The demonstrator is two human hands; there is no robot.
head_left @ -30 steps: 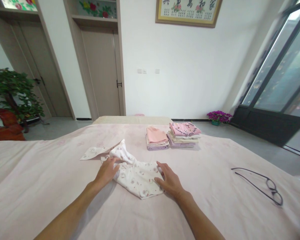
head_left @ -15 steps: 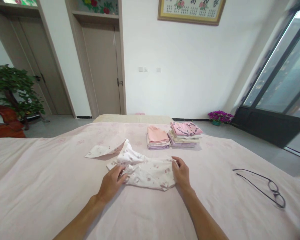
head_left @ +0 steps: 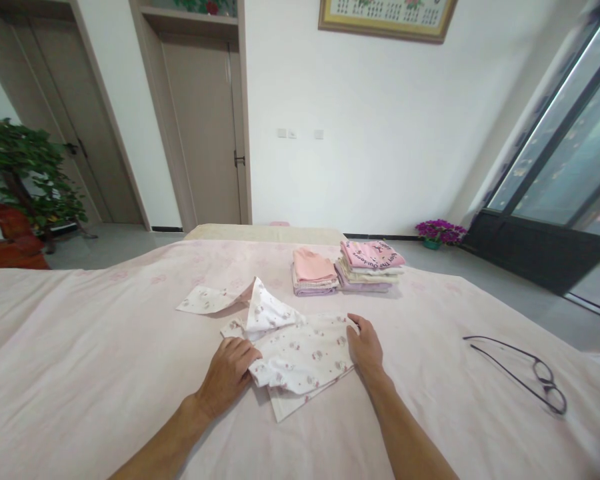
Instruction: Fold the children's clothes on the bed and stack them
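A white garment with a small brownish-pink print (head_left: 310, 350) lies partly folded in front of me; I cannot tell whether it is a top or trousers. One long narrow part stretches to the left, and a peak of cloth stands up in the middle. My left hand (head_left: 233, 370) is closed on the garment's left edge, fingertips partly hidden. At the opposite edge, my right hand (head_left: 365, 347) grips the cloth between thumb and fingers. A corner of the lower layer sticks out toward me.
Beyond the garment sit two folded clothes stacks, one topped with plain peach cloth (head_left: 314, 265), the other with a pink printed piece (head_left: 373, 254). Eyeglasses (head_left: 545, 383) lie open at the right. A pale pink sheet (head_left: 130, 373) covers the surface beneath everything.
The garment's front layer has been drawn up and spread, so a lower corner now shows toward me. My left hand has shifted slightly right; my right hand stays at the right edge.
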